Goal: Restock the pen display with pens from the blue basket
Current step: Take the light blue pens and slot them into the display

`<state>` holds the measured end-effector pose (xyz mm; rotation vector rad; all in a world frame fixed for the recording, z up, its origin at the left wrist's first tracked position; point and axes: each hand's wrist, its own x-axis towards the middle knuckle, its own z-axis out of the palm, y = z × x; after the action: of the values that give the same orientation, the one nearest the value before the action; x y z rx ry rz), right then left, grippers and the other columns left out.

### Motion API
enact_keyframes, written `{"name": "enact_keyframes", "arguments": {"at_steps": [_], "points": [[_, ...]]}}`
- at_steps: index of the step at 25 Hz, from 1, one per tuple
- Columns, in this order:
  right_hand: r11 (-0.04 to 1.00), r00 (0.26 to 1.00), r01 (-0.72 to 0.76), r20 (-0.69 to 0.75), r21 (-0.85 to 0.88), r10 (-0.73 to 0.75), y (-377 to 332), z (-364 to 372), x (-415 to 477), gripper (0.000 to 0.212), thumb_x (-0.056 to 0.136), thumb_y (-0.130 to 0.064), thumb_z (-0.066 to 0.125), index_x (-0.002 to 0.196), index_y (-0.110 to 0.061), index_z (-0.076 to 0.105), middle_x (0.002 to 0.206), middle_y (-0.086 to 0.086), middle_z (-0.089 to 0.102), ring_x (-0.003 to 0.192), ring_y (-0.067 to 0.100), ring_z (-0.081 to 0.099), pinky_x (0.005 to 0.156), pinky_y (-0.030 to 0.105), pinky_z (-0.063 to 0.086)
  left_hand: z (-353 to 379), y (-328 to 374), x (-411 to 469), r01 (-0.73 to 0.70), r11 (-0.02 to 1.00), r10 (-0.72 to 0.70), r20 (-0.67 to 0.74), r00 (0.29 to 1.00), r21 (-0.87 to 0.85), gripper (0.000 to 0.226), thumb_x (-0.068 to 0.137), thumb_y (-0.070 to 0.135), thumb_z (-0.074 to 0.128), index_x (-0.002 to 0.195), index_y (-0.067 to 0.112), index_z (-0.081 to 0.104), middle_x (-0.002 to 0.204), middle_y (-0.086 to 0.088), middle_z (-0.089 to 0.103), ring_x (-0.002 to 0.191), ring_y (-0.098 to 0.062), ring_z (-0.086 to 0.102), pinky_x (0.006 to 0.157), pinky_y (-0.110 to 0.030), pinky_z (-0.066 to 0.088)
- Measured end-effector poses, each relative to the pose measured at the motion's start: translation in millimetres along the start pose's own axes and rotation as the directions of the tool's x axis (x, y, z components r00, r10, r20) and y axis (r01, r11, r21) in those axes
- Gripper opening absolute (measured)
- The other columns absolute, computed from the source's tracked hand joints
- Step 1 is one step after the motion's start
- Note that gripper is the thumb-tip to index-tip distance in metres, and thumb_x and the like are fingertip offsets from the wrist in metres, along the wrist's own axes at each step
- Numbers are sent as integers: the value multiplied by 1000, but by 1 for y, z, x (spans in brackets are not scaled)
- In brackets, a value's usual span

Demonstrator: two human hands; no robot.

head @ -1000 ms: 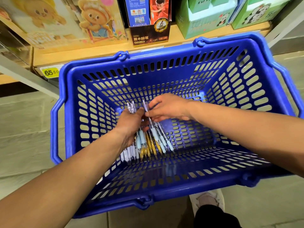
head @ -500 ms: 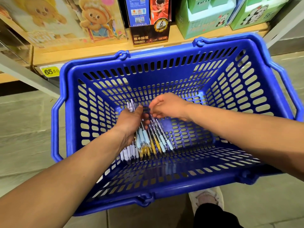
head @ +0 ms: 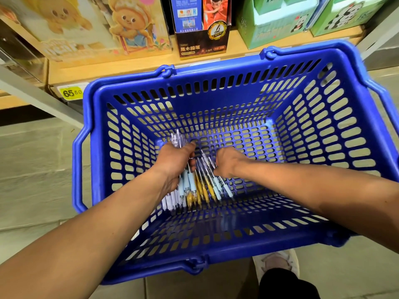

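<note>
Likely, pens (head: 190,187) will slip from the overfull bundle the left hand (head: 174,161) clamps if the right hand (head: 226,162), its grip unclear, adds more

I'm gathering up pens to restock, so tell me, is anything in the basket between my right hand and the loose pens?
Nothing visible. Your right hand is down on the loose pens on the floor of the blue basket, curling onto them. Your left hand grips a bundle beside it, not in between.
</note>
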<state>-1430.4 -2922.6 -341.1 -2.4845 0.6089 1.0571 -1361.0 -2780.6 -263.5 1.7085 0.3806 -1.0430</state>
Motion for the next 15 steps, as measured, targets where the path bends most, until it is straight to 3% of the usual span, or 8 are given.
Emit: {"name": "enact_keyframes", "arguments": {"at_steps": [2, 4, 6, 7, 9, 12, 13, 15], "points": [[998, 1000, -23, 23, 51, 22, 2, -5, -1, 35, 92, -38, 68, 76, -11, 53, 67, 0, 49, 50, 12, 49, 37, 18, 42, -1, 0, 1, 13, 1000, -13, -5, 1000, 21, 45, 101, 20, 65, 137, 1, 47, 75, -2, 62, 57, -13, 56, 61, -29, 54], [992, 998, 4, 62, 128, -13, 9, -17, 0, 32, 92, -39, 68, 88, -7, 65, 74, 0, 61, 63, 12, 61, 60, 24, 58, -1, 2, 1, 5, 1000, -5, -17, 1000, 30, 49, 101, 18, 63, 143, 0, 43, 74, -2, 67, 57, -13, 59, 56, -27, 53], [921, 990, 49, 103, 386, -96, 14, -34, -2, 22, 92, -31, 71, 98, -10, 70, 86, 0, 74, 76, 7, 72, 81, 27, 61, 0, 3, -1, -2, 1000, 3, -23, 1000, 16, 56, 102, 19, 61, 149, 2, 36, 76, -2, 74, 57, -12, 66, 53, -26, 56], [841, 979, 66, 130, 537, -159, 14, -42, -5, 19, 92, -25, 72, 102, -9, 70, 91, 3, 76, 81, 8, 75, 83, 27, 61, 0, 3, -1, -5, 1000, 6, -30, 1000, 5, 57, 103, 21, 61, 150, 2, 34, 80, -3, 77, 60, -13, 69, 56, -27, 59], [664, 946, 79, 155, 744, -285, 8, -54, -9, 20, 92, -17, 71, 107, -4, 69, 97, 10, 77, 88, 13, 76, 82, 24, 60, 1, 1, 2, 3, 1000, -3, -41, 999, -6, 62, 103, 25, 61, 152, 2, 32, 102, -10, 78, 83, -18, 74, 81, -34, 62], [564, 927, 114, 117, 818, -357, -9, -56, -10, 19, 92, -15, 71, 105, -2, 70, 95, 11, 78, 92, 18, 76, 83, 26, 61, 0, -2, 7, 9, 1000, -8, -30, 1000, 24, 64, 101, 38, 60, 151, 4, 38, 145, -17, 59, 132, -29, 58, 116, -43, 39], [574, 936, 127, 93, 809, -339, -14, -55, -10, 19, 91, -14, 72, 105, -1, 71, 93, 11, 78, 91, 19, 76, 83, 28, 61, 0, -2, 5, 8, 1000, -7, -28, 1000, 28, 64, 101, 41, 60, 149, 4, 42, 151, -16, 53, 138, -28, 51, 117, -43, 34], [593, 947, 169, 38, 787, -320, -20, -52, -8, 17, 90, -12, 74, 103, -1, 73, 88, 11, 78, 85, 19, 76, 79, 27, 61, -2, -1, 4, -6, 1000, 6, -12, 1000, 26, 62, 100, 42, 60, 147, 4, 47, 152, -15, 52, 131, -21, 57, 106, -33, 45]]}}
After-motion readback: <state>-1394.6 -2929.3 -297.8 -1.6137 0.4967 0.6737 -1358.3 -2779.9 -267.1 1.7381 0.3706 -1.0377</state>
